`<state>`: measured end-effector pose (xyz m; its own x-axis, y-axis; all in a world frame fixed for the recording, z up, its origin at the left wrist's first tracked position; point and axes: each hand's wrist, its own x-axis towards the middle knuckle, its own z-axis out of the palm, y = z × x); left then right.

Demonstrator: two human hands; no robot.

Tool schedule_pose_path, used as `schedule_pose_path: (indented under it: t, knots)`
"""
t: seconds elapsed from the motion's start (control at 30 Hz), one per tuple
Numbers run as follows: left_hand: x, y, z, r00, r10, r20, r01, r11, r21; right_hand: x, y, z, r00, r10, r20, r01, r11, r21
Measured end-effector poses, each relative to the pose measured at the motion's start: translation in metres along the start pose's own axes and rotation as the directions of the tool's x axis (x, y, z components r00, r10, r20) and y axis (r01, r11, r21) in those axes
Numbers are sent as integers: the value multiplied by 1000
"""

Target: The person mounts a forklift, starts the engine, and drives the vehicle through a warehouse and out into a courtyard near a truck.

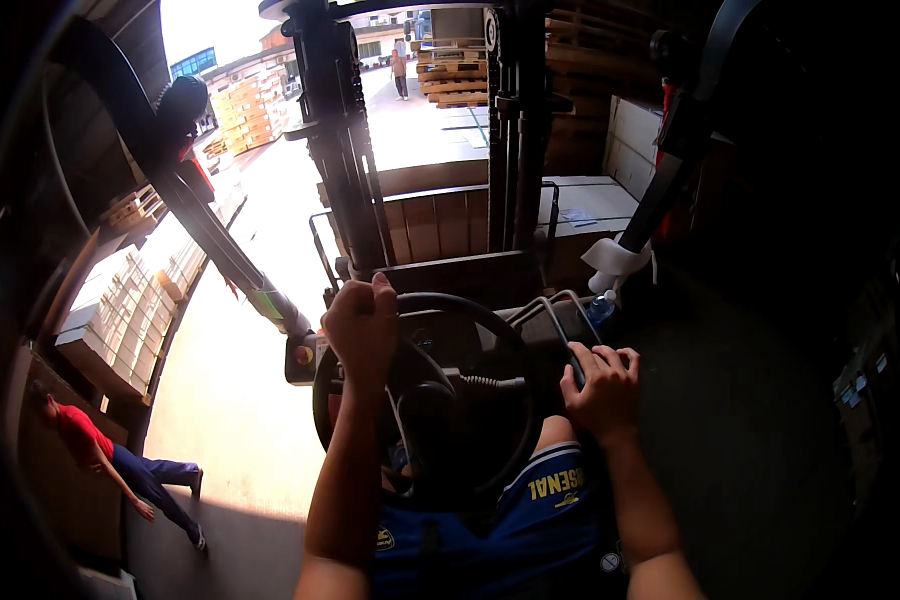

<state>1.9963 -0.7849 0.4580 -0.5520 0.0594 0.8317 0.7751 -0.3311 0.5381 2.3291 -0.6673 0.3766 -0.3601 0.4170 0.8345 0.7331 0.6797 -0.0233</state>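
Observation:
I sit at the controls of a forklift, its dark steering wheel [482,308] in front of me. My left hand [360,332] is closed in a fist at the wheel's upper left; its exact grip is hidden behind the fingers. Right of the wheel, my right hand [603,388] curls over the end of a bent metal control lever [545,322]. A second lever [578,310] rises beside it. Beyond the wheel stands the forklift's dark mast [345,130], and brown box-like goods [425,225] show between its uprights.
A person in a red top [82,437] walks at the lower left, near stacked pale boxes [110,325]. Another person [399,72] stands far ahead in the sunlit yard. Wooden pallets [452,72] are stacked beyond the mast. Large pale cartons [635,140] stand at the right.

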Motion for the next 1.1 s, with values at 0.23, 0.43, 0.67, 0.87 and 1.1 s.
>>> schedule_pose_path:
  t: [0.23,0.43,0.67,0.87,1.1]
  knots:
    - [-53,81,76,802,348,485,-270,936,-225,11,-7,8,998,44,41,-46,998,42]
    - [-147,105,24,570,453,685,-276,891,-359,25,-12,-6,994,64,87,-65,998,13]
    - [-181,93,-68,597,273,755,-167,962,-216,32,-14,-8,985,102,143,-105,994,18]
    - [-168,87,-76,618,285,733,-77,949,-304,41,-21,-19,970,130,204,-133,991,1]
    - [-170,91,-71,576,329,749,-163,943,-289,46,-23,-24,975,117,191,-118,993,-3]
